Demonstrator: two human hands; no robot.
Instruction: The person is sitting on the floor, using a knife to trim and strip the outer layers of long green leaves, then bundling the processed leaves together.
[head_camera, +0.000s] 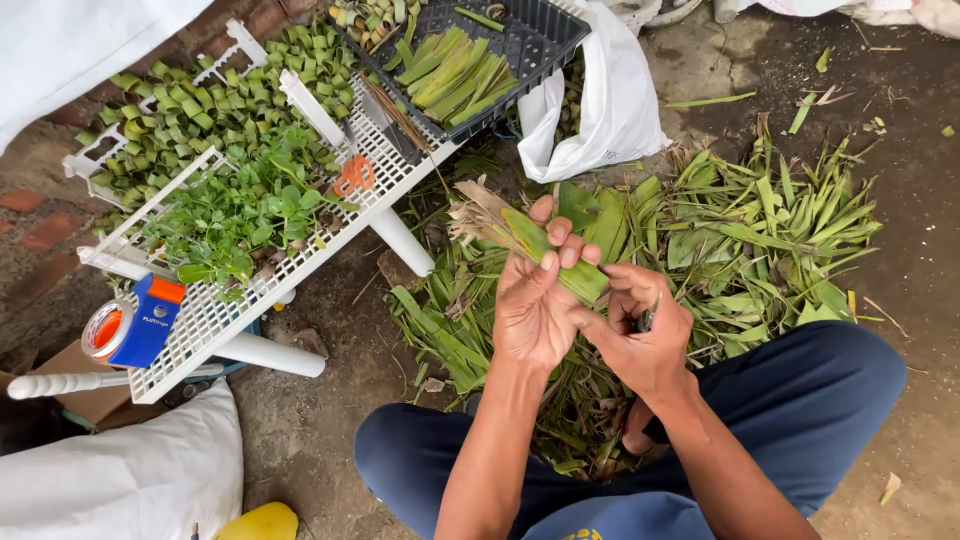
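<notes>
Work in hand: stripping or trimming a long green leaf (540, 250), held at the centre of the view above the person's lap.

Progress, as judged from the layout: a fair amount looks done. At 10 o'clock, a white rack (215, 320) carries many small folded leaf pieces (200, 110) and a clump of leafy herbs (240, 205), with orange scissors (353, 175) lying on it. At 12 o'clock, a dark plastic crate (530, 40) holds cut green strips (455, 75). Much appears to be left: a large heap of uncut leaves (760, 240) spreads on the ground from 2 to 4 o'clock and under the hands.

Hand pose:
1. Left hand (535, 305) is raised, palm toward the person, fingers curled around the leaf and grasping it near its middle; the frayed dry end sticks out toward 10 o'clock.
2. Right hand (645, 335) sits at 3 o'clock of the left, touching the leaf's lower end. It is clenched on a small dark tool (647, 318), possibly a blade; I cannot tell its kind.

Also noted: a blue and orange tape dispenser (135, 320) at 9 o'clock and a white bag (610, 100) at 1 o'clock.
</notes>
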